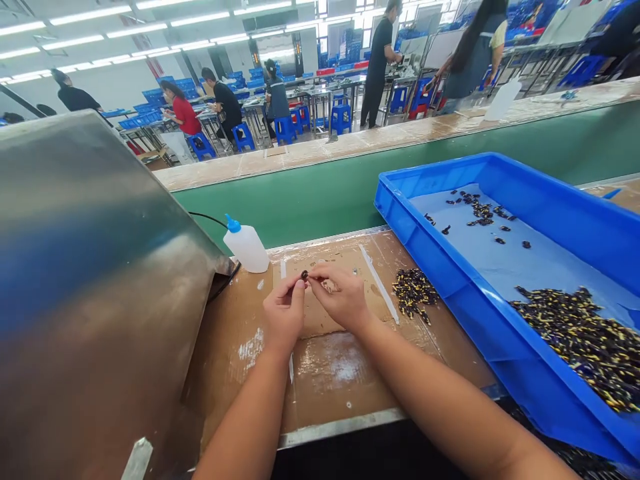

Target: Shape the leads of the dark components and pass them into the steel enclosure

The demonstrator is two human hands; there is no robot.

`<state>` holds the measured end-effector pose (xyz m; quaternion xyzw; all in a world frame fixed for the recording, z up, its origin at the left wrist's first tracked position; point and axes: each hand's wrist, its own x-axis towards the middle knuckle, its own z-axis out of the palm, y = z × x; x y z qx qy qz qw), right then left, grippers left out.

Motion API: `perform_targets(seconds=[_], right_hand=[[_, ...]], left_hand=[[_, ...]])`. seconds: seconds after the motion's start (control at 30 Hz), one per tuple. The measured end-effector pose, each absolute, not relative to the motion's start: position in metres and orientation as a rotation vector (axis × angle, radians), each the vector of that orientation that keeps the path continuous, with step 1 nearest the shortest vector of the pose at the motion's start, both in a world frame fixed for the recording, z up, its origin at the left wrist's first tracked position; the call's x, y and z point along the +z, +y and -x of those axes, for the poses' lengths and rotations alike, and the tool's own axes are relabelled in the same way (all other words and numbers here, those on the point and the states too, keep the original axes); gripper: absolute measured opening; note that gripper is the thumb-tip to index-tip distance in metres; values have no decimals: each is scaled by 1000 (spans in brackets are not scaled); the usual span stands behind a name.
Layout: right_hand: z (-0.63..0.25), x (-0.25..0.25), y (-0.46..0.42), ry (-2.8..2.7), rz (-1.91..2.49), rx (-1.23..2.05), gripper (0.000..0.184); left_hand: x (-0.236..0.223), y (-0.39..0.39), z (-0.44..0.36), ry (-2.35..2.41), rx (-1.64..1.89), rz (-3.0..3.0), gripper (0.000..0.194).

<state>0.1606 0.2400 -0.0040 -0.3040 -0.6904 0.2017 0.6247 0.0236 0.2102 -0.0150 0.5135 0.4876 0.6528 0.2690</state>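
Well, left hand (pixel 284 319): pinched a dark part (pixel 305 275) left of the blue tray (pixel 440 268).
Right hand (pixel 346 297): gripped it too.
Bottle (pixel 248 251): stood plain-sided, farther left.

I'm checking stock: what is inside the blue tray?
The blue tray holds small black-and-yellow parts, heaped at the near end, with loose ones scattered farther back on a pale floor. Whatever lies beneath the heaped parts is covered from view.
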Motion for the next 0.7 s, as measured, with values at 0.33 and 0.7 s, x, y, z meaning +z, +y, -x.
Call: perform_targets(seconds=[0.33, 0.7], right_hand=[[-164, -18, 257, -1535, 763, 718, 24], [-168, -13, 273, -1189, 757, 1266, 40]], left_hand=[[-30, 219, -20, 1385, 1637, -1423, 32], [-28, 228, -16, 1459, 1567, -1444, 38]])
